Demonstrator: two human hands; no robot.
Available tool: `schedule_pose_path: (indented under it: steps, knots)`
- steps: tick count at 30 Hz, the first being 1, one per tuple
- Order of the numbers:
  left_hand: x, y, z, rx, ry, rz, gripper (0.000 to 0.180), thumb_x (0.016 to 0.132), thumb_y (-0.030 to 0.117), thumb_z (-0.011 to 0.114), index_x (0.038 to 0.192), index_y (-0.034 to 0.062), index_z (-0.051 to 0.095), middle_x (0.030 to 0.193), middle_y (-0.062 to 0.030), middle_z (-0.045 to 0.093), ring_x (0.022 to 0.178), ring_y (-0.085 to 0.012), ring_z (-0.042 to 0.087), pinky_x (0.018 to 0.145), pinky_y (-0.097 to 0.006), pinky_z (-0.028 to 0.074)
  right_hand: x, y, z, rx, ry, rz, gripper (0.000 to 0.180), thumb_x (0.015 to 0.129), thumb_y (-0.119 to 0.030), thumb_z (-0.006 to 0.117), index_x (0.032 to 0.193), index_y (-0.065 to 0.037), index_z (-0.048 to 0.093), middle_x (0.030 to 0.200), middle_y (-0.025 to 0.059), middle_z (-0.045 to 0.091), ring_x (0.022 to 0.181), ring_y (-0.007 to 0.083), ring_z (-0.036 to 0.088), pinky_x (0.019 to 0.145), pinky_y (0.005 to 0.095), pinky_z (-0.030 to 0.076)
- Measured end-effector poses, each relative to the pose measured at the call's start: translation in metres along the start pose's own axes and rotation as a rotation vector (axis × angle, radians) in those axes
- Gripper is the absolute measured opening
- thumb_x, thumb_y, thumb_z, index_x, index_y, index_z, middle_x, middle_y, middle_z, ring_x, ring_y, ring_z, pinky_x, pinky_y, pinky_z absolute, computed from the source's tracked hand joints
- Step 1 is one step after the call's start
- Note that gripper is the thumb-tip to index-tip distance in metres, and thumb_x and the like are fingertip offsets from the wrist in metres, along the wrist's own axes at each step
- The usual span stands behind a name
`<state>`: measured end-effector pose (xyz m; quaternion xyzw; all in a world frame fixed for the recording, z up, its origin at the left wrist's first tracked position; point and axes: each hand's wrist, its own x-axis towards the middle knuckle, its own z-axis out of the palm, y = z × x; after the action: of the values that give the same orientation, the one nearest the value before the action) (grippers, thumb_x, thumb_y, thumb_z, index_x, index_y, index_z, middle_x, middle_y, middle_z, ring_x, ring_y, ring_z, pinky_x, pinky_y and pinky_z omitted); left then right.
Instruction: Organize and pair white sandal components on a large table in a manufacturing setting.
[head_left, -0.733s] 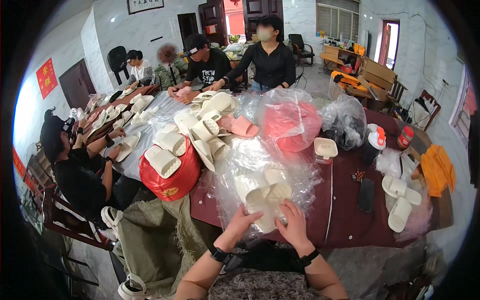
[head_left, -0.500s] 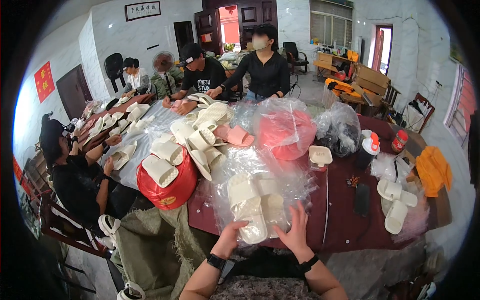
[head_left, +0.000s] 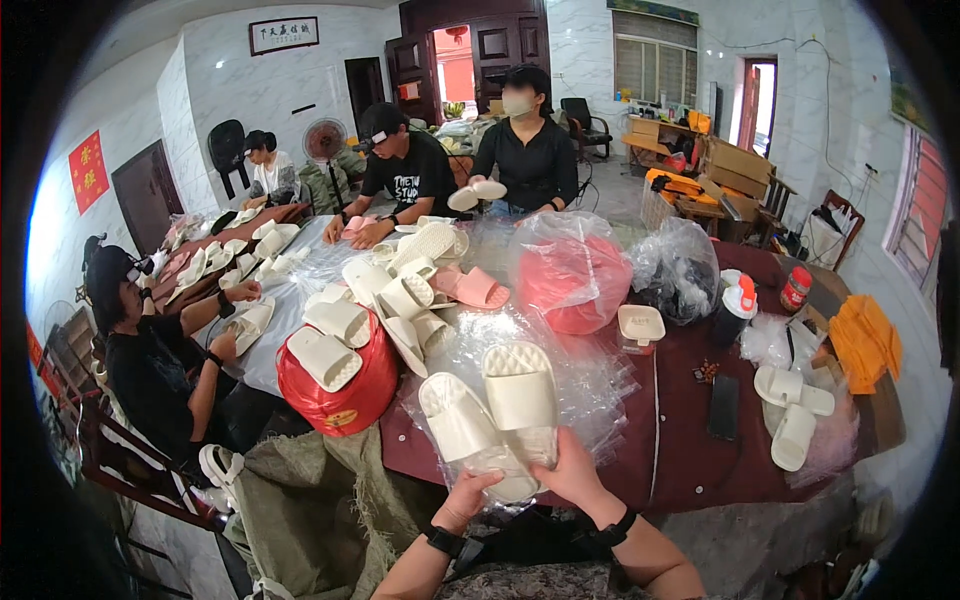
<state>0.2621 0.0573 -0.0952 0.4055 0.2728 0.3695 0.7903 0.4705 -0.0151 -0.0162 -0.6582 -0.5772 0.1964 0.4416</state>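
Together both hands (head_left: pixel 520 490) hold two cream ridged-sole slippers (head_left: pixel 490 415) side by side

My feed is bright and evenly lit, daylight pouring in from the windows (head_left: pixel 655 60) and the open doorway (head_left: pixel 455 75) at the back. Glare glints off the clear plastic bags (head_left: pixel 590 385) on the table. Shadows stay soft. The fisheye bends straight walls toward a black rim, and I see detail smear slightly near the edges

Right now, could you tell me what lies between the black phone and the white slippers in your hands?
Head view: only crinkled clear plastic bags and dark red table.
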Motion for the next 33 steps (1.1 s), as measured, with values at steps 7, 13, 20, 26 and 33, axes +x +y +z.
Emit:
schedule_pose_path:
  steps: [7,13,20,26,33]
  knots:
    - [-0.006,0.009,0.015,-0.154,0.03,0.007,0.061,0.086,0.016,0.074,0.139,-0.0006,0.049,0.128,-0.0133,0.064,0.117,-0.0275,0.064,0.101,-0.043,0.052,0.015,0.034,-0.022,0.389,0.106,-0.033,0.036,0.088,-0.006,0.061,0.123,-0.002,0.06,0.114,0.0144,0.063,0.091,0.0238,0.061,0.081,0.0331,0.05]
    - [-0.013,0.013,0.01,-0.199,0.034,0.012,0.06,0.088,0.015,0.074,0.139,-0.0013,0.049,0.129,-0.0134,0.064,0.115,-0.0254,0.065,0.1,-0.04,0.053,0.008,0.051,-0.022,-0.278,0.008,-0.287,0.039,0.082,-0.005,0.062,0.12,-0.004,0.066,0.125,0.0138,0.064,0.106,0.0329,0.062,0.093,0.0405,0.05]
    - [-0.049,0.032,0.009,-0.266,-0.079,0.017,0.063,0.088,0.013,0.074,0.142,-0.0009,0.046,0.134,-0.0123,0.061,0.12,-0.0248,0.062,0.103,-0.039,0.05,-0.003,0.058,-0.018,-0.467,-0.085,-0.169,0.057,0.078,-0.038,0.077,0.125,-0.009,0.065,0.137,0.0102,0.058,0.129,0.034,0.049,0.106,0.0481,0.038]
    - [-0.146,0.11,-0.023,0.155,0.291,0.113,0.047,0.087,0.009,0.073,0.131,-0.0002,0.059,0.121,-0.0085,0.069,0.107,-0.0183,0.066,0.094,-0.033,0.053,-0.015,0.063,-0.015,-0.406,-0.043,-0.207,0.065,0.079,-0.043,0.077,0.131,-0.006,0.06,0.142,0.0117,0.054,0.132,0.0352,0.046,0.108,0.0497,0.034]
    - [-0.252,0.197,-0.144,0.764,0.85,0.342,0.037,0.073,-0.008,0.075,0.109,0.0009,0.071,0.096,-0.005,0.074,0.084,-0.0162,0.069,0.078,-0.031,0.055,-0.015,0.056,-0.014,-0.379,-0.03,-0.179,0.066,0.079,-0.036,0.078,0.134,-0.004,0.058,0.146,0.0134,0.051,0.136,0.0358,0.042,0.11,0.0506,0.031]
